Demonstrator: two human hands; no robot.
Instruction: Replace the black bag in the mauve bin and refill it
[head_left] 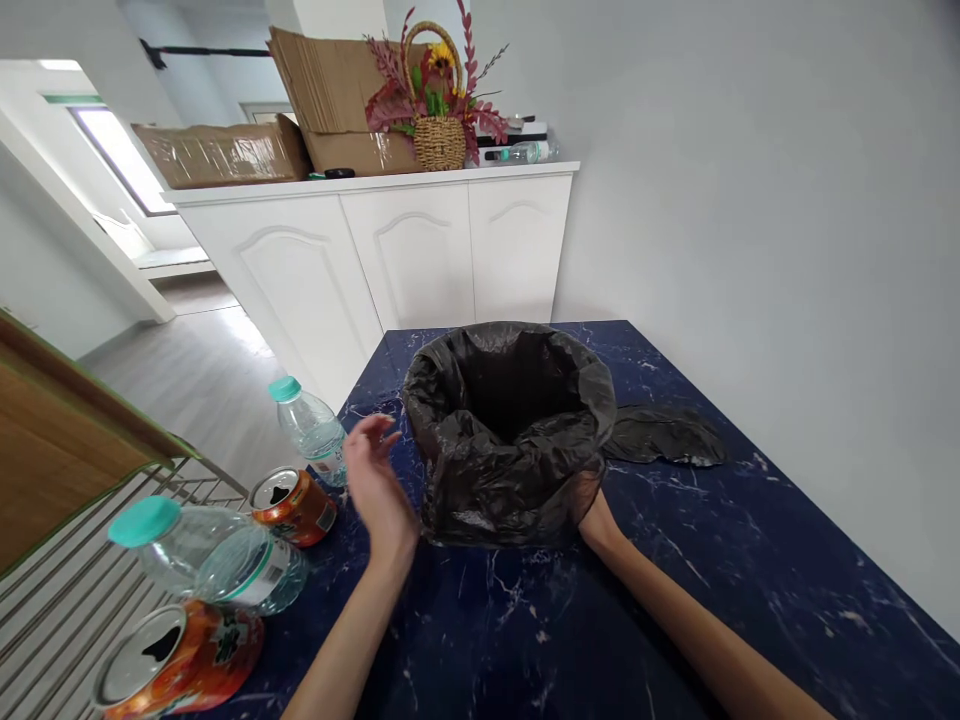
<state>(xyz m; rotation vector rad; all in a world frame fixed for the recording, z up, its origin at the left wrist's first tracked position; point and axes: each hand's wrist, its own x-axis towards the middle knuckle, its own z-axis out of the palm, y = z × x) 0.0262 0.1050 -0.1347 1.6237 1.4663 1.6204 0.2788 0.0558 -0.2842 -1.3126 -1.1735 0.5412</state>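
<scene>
A round bin lined with a black plastic bag stands on the dark blue marbled table, the bag folded out over its rim. My left hand is raised just left of the bin, fingers apart and slightly curled, holding nothing. At the bin's lower right side, my right hand is partly covered by the thin black plastic, and its fingers are hidden. Another flattened black bag lies on the table right of the bin.
Along the table's left edge stand a far bottle, a near bottle, a far orange can and a near orange can. Beyond are a white cabinet with cardboard boxes and a flower basket. A wall borders the right.
</scene>
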